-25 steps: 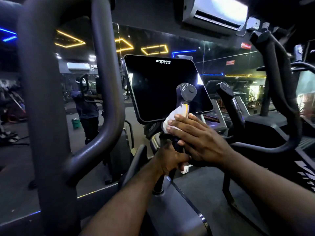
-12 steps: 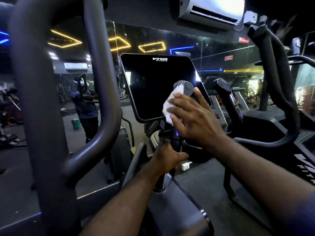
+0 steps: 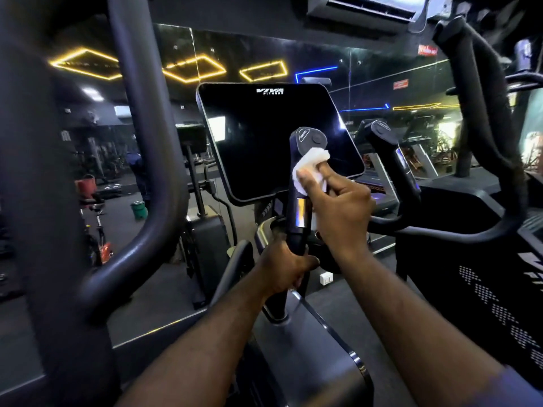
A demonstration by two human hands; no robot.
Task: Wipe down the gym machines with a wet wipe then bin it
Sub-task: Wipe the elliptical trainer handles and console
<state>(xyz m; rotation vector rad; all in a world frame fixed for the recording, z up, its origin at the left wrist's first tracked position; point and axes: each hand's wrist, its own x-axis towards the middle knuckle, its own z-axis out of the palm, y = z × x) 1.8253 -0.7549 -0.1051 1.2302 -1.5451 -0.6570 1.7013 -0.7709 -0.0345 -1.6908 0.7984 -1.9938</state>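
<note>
A dark upright handle post (image 3: 299, 218) with a rounded button head (image 3: 308, 139) stands in front of the machine's black console screen (image 3: 264, 142). My right hand (image 3: 338, 207) pinches a crumpled white wet wipe (image 3: 311, 165) against the post just under its head. Lower down, my left hand (image 3: 285, 271) grips the base of the same post. A second matching handle (image 3: 390, 151) rises to the right, untouched.
A thick curved moving arm (image 3: 141, 142) fills the left foreground and another (image 3: 493, 113) curves up on the right. A mirror wall (image 3: 367, 83) lies behind, reflecting a green bucket (image 3: 138, 209) and other machines. An air conditioner (image 3: 367, 7) hangs overhead.
My right hand slid the wipe up from the post's middle to its head, then curled into a pinch just below it. My left hand stayed at the base. The view shifted slightly.
</note>
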